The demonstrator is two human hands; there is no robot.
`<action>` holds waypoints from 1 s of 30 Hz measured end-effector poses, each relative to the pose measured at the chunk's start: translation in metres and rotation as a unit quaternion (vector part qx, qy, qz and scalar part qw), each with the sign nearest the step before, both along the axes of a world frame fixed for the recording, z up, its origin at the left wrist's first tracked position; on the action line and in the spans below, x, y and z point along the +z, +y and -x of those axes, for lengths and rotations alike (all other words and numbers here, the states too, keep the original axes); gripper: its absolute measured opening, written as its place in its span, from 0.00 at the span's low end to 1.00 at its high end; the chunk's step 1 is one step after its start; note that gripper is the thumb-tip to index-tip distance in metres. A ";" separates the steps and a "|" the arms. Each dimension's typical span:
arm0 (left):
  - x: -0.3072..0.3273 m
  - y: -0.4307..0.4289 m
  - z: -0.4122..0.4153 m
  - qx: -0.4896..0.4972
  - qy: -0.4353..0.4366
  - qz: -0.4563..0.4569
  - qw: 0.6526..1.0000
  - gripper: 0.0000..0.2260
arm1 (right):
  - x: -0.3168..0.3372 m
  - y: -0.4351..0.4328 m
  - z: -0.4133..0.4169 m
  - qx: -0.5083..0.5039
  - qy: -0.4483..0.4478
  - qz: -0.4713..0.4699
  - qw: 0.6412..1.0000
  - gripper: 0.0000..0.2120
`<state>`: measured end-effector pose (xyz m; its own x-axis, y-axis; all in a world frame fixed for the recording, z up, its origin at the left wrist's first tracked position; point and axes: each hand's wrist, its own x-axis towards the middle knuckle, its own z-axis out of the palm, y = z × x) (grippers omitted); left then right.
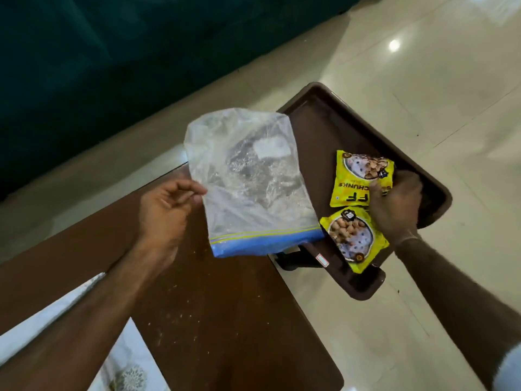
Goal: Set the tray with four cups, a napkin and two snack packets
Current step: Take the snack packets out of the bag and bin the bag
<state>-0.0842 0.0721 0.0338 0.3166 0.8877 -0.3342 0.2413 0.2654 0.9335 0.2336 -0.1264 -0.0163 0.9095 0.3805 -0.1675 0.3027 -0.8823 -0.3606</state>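
2 yellow snack packets lie in the dark brown plastic tray (318, 119). The right hand (394, 201) presses its fingers on the farther yellow packet (358, 179); the nearer yellow packet (353, 238) sits just beside the wrist. The left hand (163, 210) pinches a clear zip-top plastic bag (248, 182) above the brown wooden table (214, 306).

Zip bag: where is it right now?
Head view, centre: the clear zip bag is held up by the left hand, over the brown table's edge, just left of the tray with two yellow snack packets.
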 end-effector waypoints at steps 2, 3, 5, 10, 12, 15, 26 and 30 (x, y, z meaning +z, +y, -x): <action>-0.001 0.004 0.010 0.025 -0.069 0.098 0.992 0.14 | 0.008 0.020 0.011 0.030 -0.125 -0.006 0.992 0.27; 0.001 0.006 0.015 0.031 -0.097 0.130 0.986 0.15 | 0.013 0.032 0.020 0.077 -0.140 -0.042 0.986 0.27; 0.012 0.010 0.023 0.039 -0.153 0.161 0.974 0.17 | 0.022 0.066 0.041 0.173 -0.003 -0.127 0.977 0.29; 0.061 0.029 0.052 0.064 -0.264 0.187 0.944 0.09 | 0.057 0.137 0.109 0.101 0.462 -0.172 0.864 0.44; 0.082 0.041 0.070 0.096 -0.218 0.146 0.960 0.05 | 0.073 0.149 0.129 0.088 0.504 -0.274 0.815 0.37; 0.125 0.059 0.112 0.113 -0.158 0.038 0.980 0.11 | 0.130 0.171 0.158 0.162 0.458 -0.345 0.803 0.39; 0.363 0.103 0.334 0.027 0.213 -0.291 0.932 0.17 | 0.453 0.266 0.338 0.560 0.038 -0.173 0.809 0.17; 0.459 0.094 0.418 0.033 0.377 -0.357 0.854 0.19 | 0.577 0.275 0.431 0.608 -0.072 -0.182 0.769 0.05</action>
